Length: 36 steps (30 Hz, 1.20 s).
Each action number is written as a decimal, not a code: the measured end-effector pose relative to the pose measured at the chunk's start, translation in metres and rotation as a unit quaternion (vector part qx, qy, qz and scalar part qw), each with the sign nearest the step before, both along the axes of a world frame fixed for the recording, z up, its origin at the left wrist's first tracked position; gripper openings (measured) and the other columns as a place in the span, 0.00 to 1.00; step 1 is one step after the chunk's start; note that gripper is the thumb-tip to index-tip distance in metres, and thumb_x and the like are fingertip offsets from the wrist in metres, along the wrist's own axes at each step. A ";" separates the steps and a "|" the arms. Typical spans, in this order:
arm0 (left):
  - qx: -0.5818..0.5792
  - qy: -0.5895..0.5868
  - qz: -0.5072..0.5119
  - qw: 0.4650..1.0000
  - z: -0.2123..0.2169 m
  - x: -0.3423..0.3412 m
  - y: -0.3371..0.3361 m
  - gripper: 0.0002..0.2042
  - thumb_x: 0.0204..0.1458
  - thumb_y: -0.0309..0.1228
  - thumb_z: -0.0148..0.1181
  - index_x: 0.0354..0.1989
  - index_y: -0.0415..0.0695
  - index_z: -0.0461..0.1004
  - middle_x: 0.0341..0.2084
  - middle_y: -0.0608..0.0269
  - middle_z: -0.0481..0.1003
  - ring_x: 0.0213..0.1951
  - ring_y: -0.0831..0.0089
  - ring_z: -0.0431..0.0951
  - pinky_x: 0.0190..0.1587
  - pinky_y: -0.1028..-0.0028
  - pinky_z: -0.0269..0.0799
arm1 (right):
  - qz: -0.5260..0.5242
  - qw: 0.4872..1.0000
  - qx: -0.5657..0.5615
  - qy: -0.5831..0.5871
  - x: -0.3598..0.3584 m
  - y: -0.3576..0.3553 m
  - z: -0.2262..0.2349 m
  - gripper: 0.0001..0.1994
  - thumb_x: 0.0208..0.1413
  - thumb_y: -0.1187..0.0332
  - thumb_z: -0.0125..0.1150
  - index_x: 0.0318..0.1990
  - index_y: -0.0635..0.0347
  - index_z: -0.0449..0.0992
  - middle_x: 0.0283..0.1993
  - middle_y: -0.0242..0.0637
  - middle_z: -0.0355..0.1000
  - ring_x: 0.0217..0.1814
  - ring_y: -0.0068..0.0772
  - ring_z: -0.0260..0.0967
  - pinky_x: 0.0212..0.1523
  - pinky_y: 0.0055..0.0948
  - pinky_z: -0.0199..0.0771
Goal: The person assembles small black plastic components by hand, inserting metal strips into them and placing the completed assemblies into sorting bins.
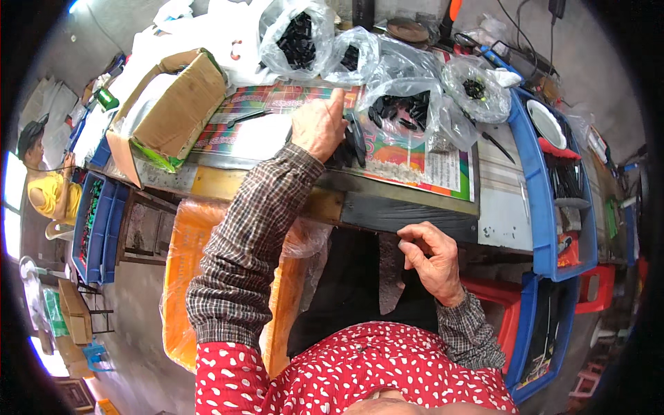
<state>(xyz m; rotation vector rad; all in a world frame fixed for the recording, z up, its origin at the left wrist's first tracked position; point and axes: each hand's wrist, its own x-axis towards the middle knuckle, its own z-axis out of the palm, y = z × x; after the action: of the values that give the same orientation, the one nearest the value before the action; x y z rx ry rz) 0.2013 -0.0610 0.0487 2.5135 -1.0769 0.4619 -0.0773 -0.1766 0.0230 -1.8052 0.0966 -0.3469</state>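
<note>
Left hand (318, 126) is stretched out over the bench (387, 207), palm down, fingers resting on a small pile of black parts (351, 144); whether it grips any of them I cannot tell. Right hand (430, 257) sits well apart from it, low at the bench's front edge, fingers curled in with thumb and forefinger pinched together; anything between them is too small to make out. The black parts lie on a colourful printed sheet (408, 166), mostly pink and green with a white panel at its right end, flat on the bench top. Behind the pile, four clear plastic bags of black pieces stand in a row: a big bag (297, 38) far left, a small bag (353, 55) beside it, a wide bag (404, 104) just right of the left hand, a round bag (476, 86) further right. A cardboard box (169, 104) lined with plastic, green strip on its lower side, sits tilted at the bench's left end. A long blue tray (536, 200) runs down the right side, holding a white disc and dark strips. An orange bin (187, 277) wrapped in plastic stands below the bench at left. Blue crates (97, 228) sit further left, near another person in yellow (45, 187).
</note>
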 end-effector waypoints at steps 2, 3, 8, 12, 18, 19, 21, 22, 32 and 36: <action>-0.005 -0.016 0.003 1.000 -0.004 -0.003 0.001 0.22 0.45 0.32 0.67 0.49 0.47 0.67 0.25 0.52 0.76 0.31 0.50 0.78 0.32 0.57 0.71 | -0.004 1.000 0.018 0.004 0.000 0.000 -0.001 0.07 0.54 0.80 0.58 0.41 0.68 0.74 0.35 0.34 0.70 0.25 0.17 0.68 0.23 0.17 0.69; -0.021 -0.019 -0.008 1.000 -0.006 -0.002 0.003 0.21 0.45 0.32 0.67 0.48 0.47 0.68 0.25 0.52 0.76 0.31 0.52 0.78 0.32 0.58 0.71 | 0.002 1.000 0.019 0.001 0.001 0.000 -0.002 0.07 0.54 0.80 0.58 0.41 0.68 0.74 0.35 0.34 0.70 0.25 0.17 0.68 0.23 0.17 0.69; -0.145 -0.044 0.049 0.987 -0.008 0.024 0.035 0.10 0.47 0.30 0.65 0.39 0.50 0.76 0.27 0.57 0.77 0.31 0.56 0.78 0.32 0.61 0.72 | 0.001 1.000 0.012 0.003 0.003 -0.002 -0.001 0.06 0.54 0.81 0.58 0.40 0.69 0.75 0.35 0.35 0.71 0.23 0.17 0.68 0.22 0.17 0.69; -0.018 -0.094 0.167 0.981 -0.001 0.049 0.083 0.08 0.48 0.29 0.62 0.38 0.51 0.78 0.35 0.62 0.75 0.37 0.57 0.77 0.38 0.60 0.74 | 0.006 1.000 0.011 0.011 0.003 -0.005 0.000 0.06 0.54 0.81 0.58 0.40 0.69 0.75 0.34 0.35 0.71 0.23 0.17 0.68 0.22 0.17 0.69; 0.086 -0.123 0.127 0.980 -0.022 0.086 0.131 0.05 0.46 0.31 0.57 0.30 0.46 0.74 0.32 0.60 0.72 0.43 0.57 0.72 0.41 0.57 0.69 | 0.060 0.995 -0.034 0.073 0.013 -0.023 0.033 0.06 0.53 0.79 0.60 0.39 0.70 0.75 0.32 0.36 0.70 0.23 0.19 0.69 0.22 0.18 0.69; 0.083 -0.121 0.127 0.981 -0.026 0.089 0.133 0.04 0.47 0.30 0.55 0.30 0.46 0.73 0.32 0.60 0.73 0.43 0.58 0.72 0.42 0.57 0.68 | 0.076 0.992 -0.052 0.088 0.019 -0.029 0.040 0.05 0.54 0.79 0.60 0.38 0.70 0.75 0.31 0.36 0.70 0.22 0.19 0.69 0.22 0.18 0.68; 0.104 -0.152 0.132 0.974 -0.028 0.089 0.134 0.03 0.49 0.29 0.53 0.30 0.46 0.72 0.32 0.60 0.73 0.43 0.59 0.72 0.42 0.58 0.66 | 0.034 0.988 -0.130 0.082 0.035 -0.035 0.059 0.05 0.54 0.76 0.59 0.36 0.69 0.76 0.29 0.39 0.72 0.23 0.25 0.70 0.25 0.25 0.70; 0.106 -0.163 0.134 0.972 -0.029 0.087 0.133 0.03 0.50 0.28 0.51 0.31 0.45 0.72 0.31 0.60 0.73 0.43 0.59 0.72 0.43 0.59 0.66 | 0.015 0.981 -0.187 0.053 0.045 -0.042 0.059 0.05 0.53 0.75 0.59 0.35 0.68 0.76 0.30 0.41 0.73 0.25 0.30 0.72 0.27 0.28 0.70; -0.148 -0.018 0.054 0.987 -0.014 0.056 0.130 0.05 0.52 0.25 0.59 0.36 0.40 0.72 0.28 0.57 0.78 0.30 0.62 0.79 0.32 0.67 0.72 | -0.098 0.818 -0.558 -0.102 0.153 -0.086 0.044 0.03 0.49 0.72 0.62 0.30 0.61 0.77 0.33 0.41 0.69 0.40 0.43 0.70 0.36 0.39 0.72; -0.349 0.192 0.002 0.917 -0.003 0.023 0.126 0.05 0.54 0.21 0.57 0.38 0.38 0.74 0.25 0.67 0.75 0.24 0.83 0.71 0.28 0.80 0.71 | -0.100 0.776 -0.618 -0.074 0.174 -0.087 0.035 0.04 0.46 0.72 0.63 0.27 0.62 0.75 0.34 0.41 0.69 0.42 0.42 0.68 0.39 0.38 0.73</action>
<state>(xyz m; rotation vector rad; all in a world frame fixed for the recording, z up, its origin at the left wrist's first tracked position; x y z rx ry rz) 0.2240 0.0652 0.0460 1.8584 -0.6051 0.2675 0.0963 -0.2636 0.0577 -3.0792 -0.0860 -0.8299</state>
